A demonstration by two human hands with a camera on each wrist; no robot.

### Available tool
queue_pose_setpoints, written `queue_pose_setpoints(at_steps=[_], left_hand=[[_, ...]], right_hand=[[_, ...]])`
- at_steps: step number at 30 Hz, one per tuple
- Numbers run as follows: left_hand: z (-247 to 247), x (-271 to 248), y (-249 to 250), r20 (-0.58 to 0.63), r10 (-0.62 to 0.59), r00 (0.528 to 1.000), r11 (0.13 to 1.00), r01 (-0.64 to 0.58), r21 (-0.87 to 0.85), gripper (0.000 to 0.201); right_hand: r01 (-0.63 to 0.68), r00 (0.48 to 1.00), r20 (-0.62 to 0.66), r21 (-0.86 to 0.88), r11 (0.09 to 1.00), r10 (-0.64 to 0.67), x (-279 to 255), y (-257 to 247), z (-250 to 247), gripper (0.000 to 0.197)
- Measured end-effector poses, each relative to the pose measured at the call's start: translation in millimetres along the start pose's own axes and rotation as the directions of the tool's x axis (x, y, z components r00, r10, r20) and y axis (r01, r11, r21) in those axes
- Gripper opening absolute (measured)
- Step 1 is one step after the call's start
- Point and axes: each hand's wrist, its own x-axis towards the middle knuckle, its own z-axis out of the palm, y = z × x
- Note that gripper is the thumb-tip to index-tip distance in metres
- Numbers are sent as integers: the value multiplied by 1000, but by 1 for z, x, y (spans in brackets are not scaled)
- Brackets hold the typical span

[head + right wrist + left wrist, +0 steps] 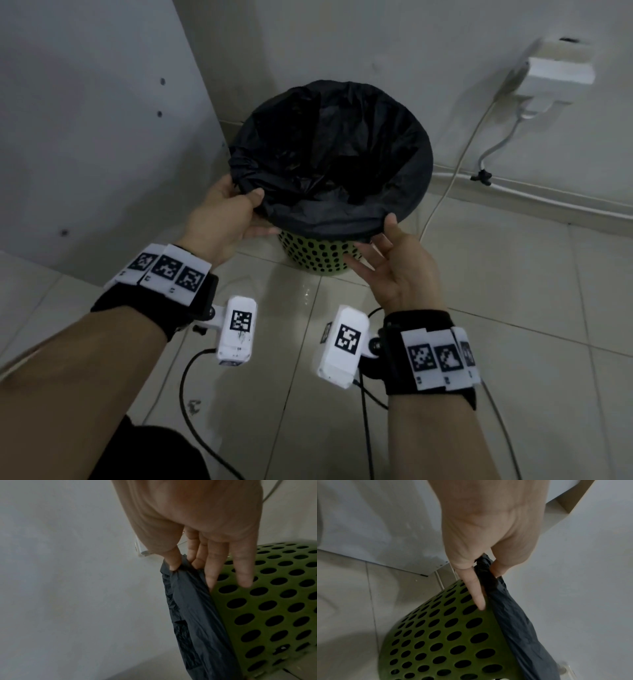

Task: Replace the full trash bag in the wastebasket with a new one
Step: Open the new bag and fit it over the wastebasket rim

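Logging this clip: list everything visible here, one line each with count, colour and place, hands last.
trash bag: one, black, lining the wastebasket, its edge folded over the rim.
wastebasket: one, green with round holes, on the floor in the corner.
floor tiles: many, pale beige, underfoot.
cabinet panel: one, white, left of the basket.
wall box: one, white, on the right wall, with pale cables running down.
wrist cameras: two, white with black markers, on black straps.
black cables: at least two, trailing from the wrist cameras.
left hand: one, pinching the bag's edge at the near left rim.
right hand: one, pinching the bag's edge at the near right rim.
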Motion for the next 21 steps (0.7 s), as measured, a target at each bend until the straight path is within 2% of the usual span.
queue_pose_setpoints(at_steps=[2,10,15,18,21], left_hand=[[0,-3,-1,-15,-8,1000,999,8,-48,31],[-8,-2,3,-3,-1,1000,1000,1,-23,33],[-4,-12,0,26,-46,999,995,48,-83,34],[3,-17,-7,61,-46,997,996,51,-73,42],[6,-20,-7,41,-41,998,991,46,-124,23]], right_hand=[[-1,1000,1,39,999,1,-4,5,3,28],[-48,996,87,172,984,33,-14,23,17,52],[-31,996,93,207,978,12,-18,31,23,40],[-80,992,114,179,981,61,-21,33,37,35],[-141,987,105,240,960,119,-24,38,48,40]])
